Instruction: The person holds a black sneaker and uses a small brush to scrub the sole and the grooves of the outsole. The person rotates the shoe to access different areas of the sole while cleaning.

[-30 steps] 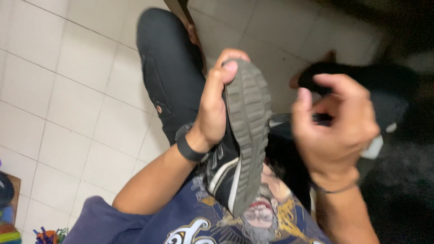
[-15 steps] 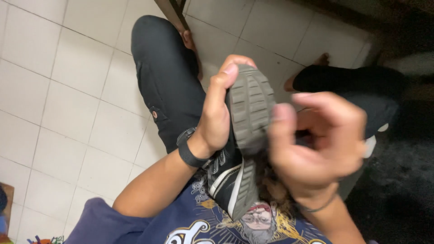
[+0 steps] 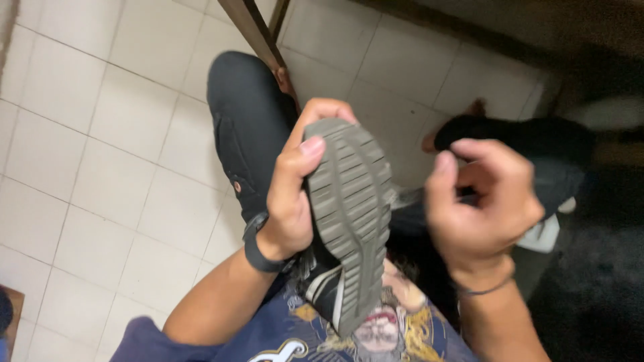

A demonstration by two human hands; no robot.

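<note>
Over the lap, left hand (image 3: pixel 292 201) grip wrapped around upturned grey-soled shoe (image 3: pixel 349 208), right hand (image 3: pixel 483 201) grip loosely curled, contents unclear

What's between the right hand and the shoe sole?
Nothing solid: in the head view a narrow gap separates the right hand from the shoe, held by the left hand; dark trousers show behind.

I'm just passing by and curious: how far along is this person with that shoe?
Done so far: the shoe is off the tiled floor, sole up, gripped near the toe by the left hand. In hand: the right hand is curled beside the shoe, pinching something I cannot make out. Left: I cannot tell, since the shoe's upper is mostly hidden.
</note>
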